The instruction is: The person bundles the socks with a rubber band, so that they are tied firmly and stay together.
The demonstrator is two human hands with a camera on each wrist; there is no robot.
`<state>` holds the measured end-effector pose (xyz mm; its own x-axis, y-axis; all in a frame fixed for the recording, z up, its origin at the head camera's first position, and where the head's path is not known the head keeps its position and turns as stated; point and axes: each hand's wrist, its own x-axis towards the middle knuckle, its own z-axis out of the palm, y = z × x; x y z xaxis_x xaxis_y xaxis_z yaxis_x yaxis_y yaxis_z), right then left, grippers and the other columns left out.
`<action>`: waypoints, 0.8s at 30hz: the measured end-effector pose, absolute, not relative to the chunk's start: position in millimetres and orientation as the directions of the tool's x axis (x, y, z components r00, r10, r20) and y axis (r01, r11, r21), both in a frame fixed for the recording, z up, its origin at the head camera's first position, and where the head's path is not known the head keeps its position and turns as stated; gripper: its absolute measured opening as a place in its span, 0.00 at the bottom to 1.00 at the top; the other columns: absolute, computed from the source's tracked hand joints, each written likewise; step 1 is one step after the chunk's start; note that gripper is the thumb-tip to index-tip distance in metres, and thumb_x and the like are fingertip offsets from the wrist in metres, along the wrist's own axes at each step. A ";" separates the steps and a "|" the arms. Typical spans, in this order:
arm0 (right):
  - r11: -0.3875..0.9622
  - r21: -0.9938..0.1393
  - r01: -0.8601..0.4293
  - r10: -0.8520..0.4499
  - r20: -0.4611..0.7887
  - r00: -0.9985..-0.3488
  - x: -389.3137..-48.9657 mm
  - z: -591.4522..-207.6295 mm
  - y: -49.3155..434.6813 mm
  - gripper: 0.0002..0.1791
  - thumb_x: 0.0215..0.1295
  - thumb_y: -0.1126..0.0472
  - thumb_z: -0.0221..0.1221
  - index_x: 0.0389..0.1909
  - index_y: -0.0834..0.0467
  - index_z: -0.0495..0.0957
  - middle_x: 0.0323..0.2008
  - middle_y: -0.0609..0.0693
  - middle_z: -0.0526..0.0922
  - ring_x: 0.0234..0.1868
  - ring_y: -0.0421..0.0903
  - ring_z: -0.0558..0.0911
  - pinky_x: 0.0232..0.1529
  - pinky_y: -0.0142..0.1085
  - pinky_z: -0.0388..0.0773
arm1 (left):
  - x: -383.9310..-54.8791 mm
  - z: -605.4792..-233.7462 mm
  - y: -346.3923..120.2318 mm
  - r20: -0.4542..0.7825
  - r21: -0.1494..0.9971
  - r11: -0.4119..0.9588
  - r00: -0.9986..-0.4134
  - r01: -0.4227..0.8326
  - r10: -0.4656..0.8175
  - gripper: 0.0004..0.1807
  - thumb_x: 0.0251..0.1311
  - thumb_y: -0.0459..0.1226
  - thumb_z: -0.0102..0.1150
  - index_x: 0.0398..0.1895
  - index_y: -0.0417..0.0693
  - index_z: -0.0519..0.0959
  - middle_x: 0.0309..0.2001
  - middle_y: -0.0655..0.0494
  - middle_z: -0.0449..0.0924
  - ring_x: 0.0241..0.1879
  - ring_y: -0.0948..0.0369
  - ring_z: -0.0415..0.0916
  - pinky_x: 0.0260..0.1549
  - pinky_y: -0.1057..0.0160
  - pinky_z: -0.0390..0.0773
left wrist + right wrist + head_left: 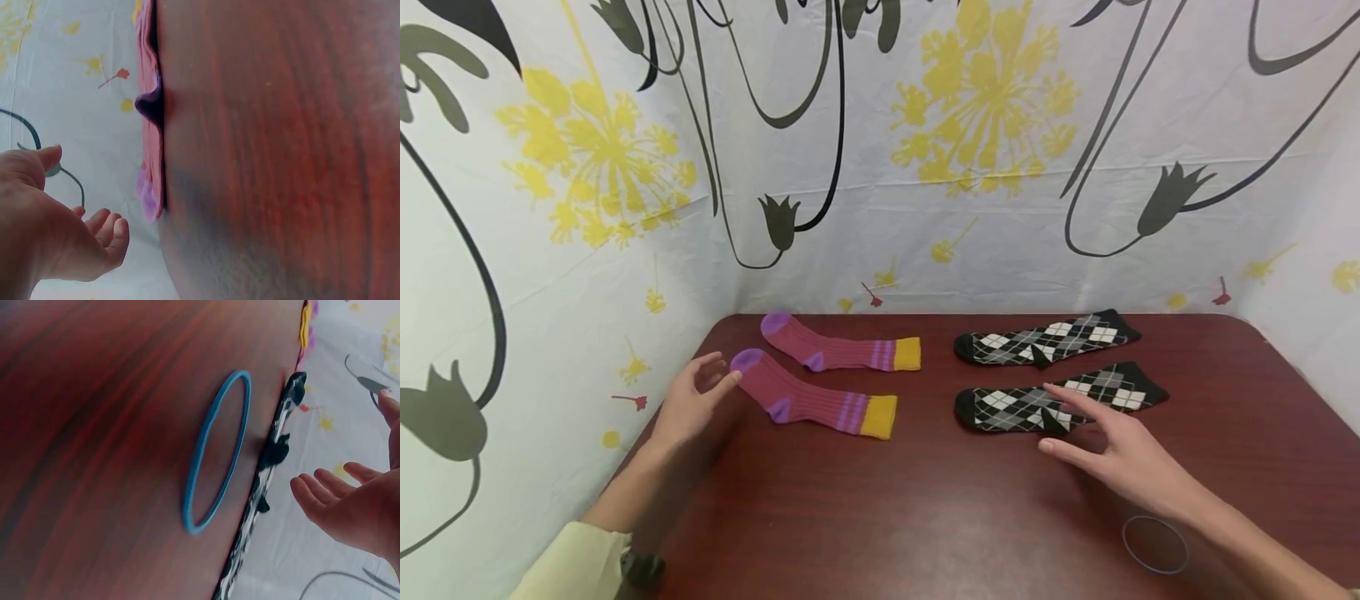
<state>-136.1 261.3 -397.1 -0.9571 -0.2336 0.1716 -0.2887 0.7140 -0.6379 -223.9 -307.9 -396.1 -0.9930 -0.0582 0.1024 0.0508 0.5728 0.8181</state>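
Observation:
Two pink ribbed socks with purple toes and yellow cuffs lie flat on the left of the table, a far pink sock (842,350) and a near pink sock (808,396). My left hand (692,400) hovers by the near one's purple toe, fingers loosely bent and holding nothing; the left wrist view shows it apart from the sock. On the right lie two black, grey and white argyle socks, a far argyle sock (1052,340) and a near argyle sock (1007,410). Above the near one my right hand (1138,458) is held with fingers spread, partly covering it.
A thin blue elastic band (200,456) lies on the dark red wooden table (925,517), close to my right forearm. White cloth (865,150) printed with flowers stands behind the table and along its sides. A dark watch (642,568) is on my left wrist.

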 end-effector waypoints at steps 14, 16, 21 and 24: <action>0.526 -0.805 -0.276 -0.310 0.121 -0.943 -158.0 -398.0 228.8 0.33 0.77 0.48 0.64 0.78 0.50 0.70 0.73 0.52 0.76 0.65 0.58 0.82 0.60 0.45 0.81 | -253.4 -396.6 -320.8 0.060 0.901 0.432 -0.984 -0.020 -0.170 0.40 0.76 0.47 0.62 0.81 0.36 0.60 0.77 0.35 0.66 0.77 0.46 0.63 0.73 0.50 0.66; 0.495 -0.826 -0.271 -0.323 0.115 -0.940 -161.4 -399.3 223.6 0.32 0.77 0.49 0.64 0.77 0.52 0.70 0.73 0.53 0.76 0.64 0.59 0.82 0.59 0.41 0.81 | -255.9 -396.1 -322.1 0.052 0.905 0.425 -0.982 -0.032 -0.183 0.40 0.76 0.47 0.63 0.81 0.36 0.60 0.77 0.35 0.66 0.77 0.47 0.63 0.74 0.48 0.65; 0.413 -0.874 -0.256 -0.340 0.112 -0.934 -170.2 -403.9 208.8 0.31 0.77 0.51 0.64 0.75 0.57 0.73 0.71 0.56 0.77 0.67 0.59 0.80 0.59 0.33 0.80 | -264.3 -396.6 -324.7 0.033 0.913 0.405 -0.978 -0.055 -0.206 0.40 0.76 0.46 0.63 0.82 0.36 0.60 0.77 0.36 0.65 0.78 0.48 0.62 0.74 0.48 0.65; 0.358 -0.900 -0.249 -0.358 0.114 -0.927 -176.4 -407.3 198.4 0.30 0.77 0.53 0.65 0.74 0.61 0.73 0.70 0.58 0.78 0.67 0.58 0.80 0.58 0.30 0.79 | -271.6 -398.7 -326.4 0.022 0.914 0.399 -0.978 -0.065 -0.209 0.39 0.77 0.45 0.62 0.81 0.35 0.60 0.78 0.36 0.64 0.78 0.47 0.62 0.74 0.48 0.65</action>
